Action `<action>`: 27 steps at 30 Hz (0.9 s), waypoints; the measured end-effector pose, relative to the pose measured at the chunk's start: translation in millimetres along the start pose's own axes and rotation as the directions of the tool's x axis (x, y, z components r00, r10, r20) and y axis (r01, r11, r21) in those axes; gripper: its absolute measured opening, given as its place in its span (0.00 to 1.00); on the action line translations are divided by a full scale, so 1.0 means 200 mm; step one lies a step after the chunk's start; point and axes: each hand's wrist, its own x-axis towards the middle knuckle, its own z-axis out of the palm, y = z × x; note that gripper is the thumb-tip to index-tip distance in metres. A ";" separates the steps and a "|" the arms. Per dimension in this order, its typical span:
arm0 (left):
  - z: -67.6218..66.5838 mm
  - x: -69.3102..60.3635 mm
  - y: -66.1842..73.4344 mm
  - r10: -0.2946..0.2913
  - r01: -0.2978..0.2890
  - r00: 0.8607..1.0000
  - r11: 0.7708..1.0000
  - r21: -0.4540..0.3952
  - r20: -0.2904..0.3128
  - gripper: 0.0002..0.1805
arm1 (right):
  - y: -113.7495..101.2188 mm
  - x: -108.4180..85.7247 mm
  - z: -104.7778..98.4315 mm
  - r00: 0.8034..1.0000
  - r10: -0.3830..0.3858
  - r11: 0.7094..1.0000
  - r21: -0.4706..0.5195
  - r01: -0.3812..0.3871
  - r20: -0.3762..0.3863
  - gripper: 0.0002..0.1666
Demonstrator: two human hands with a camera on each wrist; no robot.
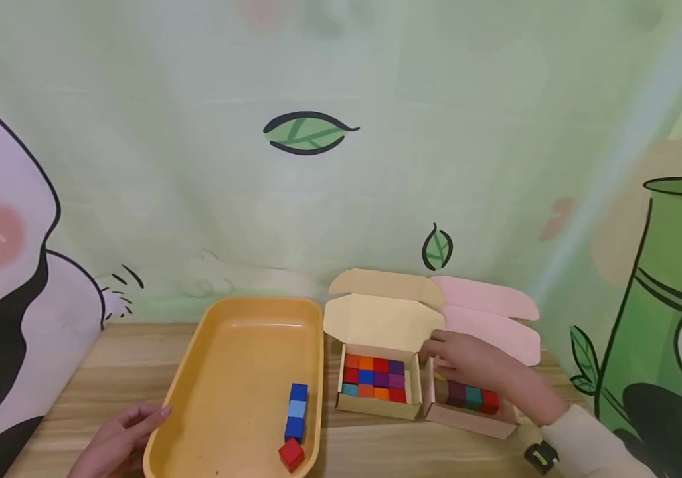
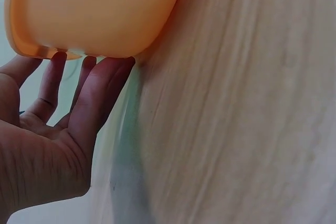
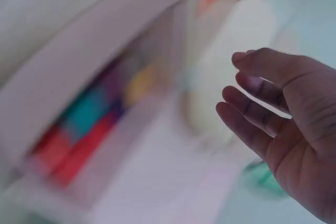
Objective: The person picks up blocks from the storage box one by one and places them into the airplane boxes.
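My left hand point(image 1: 119, 438) is at the left side of a yellow-orange tray point(image 1: 245, 304). Its thumb touches the rim, and in the left wrist view the fairly straight fingers point(image 2: 97, 90) rest against the outer wall. Inside the tray, a blue, a light blue and another blue block point(image 1: 295, 427) stand in a row, with a red block point(image 1: 291, 455) turned beside them. Above the pink box point(image 1: 466, 423) hovers my right hand point(image 1: 472, 358), fingers loosely bent and nothing visible in them. Several coloured blocks point(image 1: 473, 397) lie in that box, partly hidden by the hand.
Left of the pink box stands a cream box point(image 1: 376, 406) filled with rows of coloured blocks. Both lids, cream point(image 1: 382, 322) and pink point(image 1: 496, 325), stand open toward the printed cloth backdrop point(image 1: 197, 166). Everything sits on a wood-grain table point(image 1: 388, 448). The right wrist view is blurred.
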 end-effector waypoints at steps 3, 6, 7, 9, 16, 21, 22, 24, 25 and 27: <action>0.00 0.00 0.00 0.004 -0.004 1.000 1.000 -0.021 -0.011 0.19 | -0.14 0.20 -0.04 0.995 -0.103 0.995 0.014 0.103 0.007 0.13; -0.01 0.00 0.00 0.007 -0.007 1.000 1.000 -0.029 -0.012 0.16 | -0.29 0.40 -0.03 0.971 -0.236 0.971 -0.017 0.237 0.039 0.13; -0.01 0.00 0.00 0.013 -0.013 1.000 1.000 -0.025 -0.007 0.15 | -0.35 0.46 -0.02 0.959 -0.277 0.960 -0.023 0.279 0.052 0.13; -0.02 0.00 -0.01 0.031 -0.031 0.999 0.999 -0.025 0.016 0.15 | -0.47 0.57 0.01 0.928 -0.364 0.930 -0.014 0.366 0.084 0.12; -0.03 0.00 -0.01 0.047 -0.045 0.996 0.999 -0.027 0.080 0.13 | -0.85 0.76 0.17 0.801 -0.522 0.834 -0.022 0.551 0.294 0.15; -0.03 0.00 -0.01 0.029 -0.030 0.999 0.999 0.023 0.018 0.22 | -0.98 0.83 0.24 0.763 -0.521 0.818 -0.030 0.574 0.383 0.11; -0.03 0.00 -0.01 0.025 -0.025 1.000 0.999 0.029 0.014 0.25 | -0.99 0.84 0.25 0.759 -0.521 0.816 -0.034 0.577 0.390 0.09; -0.02 0.01 -0.01 0.018 -0.018 1.000 0.999 0.029 0.007 0.31 | -1.00 0.85 0.26 0.757 -0.519 0.815 -0.037 0.578 0.397 0.08; -0.01 0.01 -0.01 0.017 -0.017 1.000 1.000 0.027 0.009 0.33 | -1.01 0.86 0.27 0.756 -0.517 0.815 -0.037 0.578 0.402 0.07; -0.01 0.02 0.00 0.012 -0.013 1.000 1.000 0.025 0.023 0.38 | -1.01 0.86 0.27 0.755 -0.508 0.820 -0.035 0.571 0.413 0.06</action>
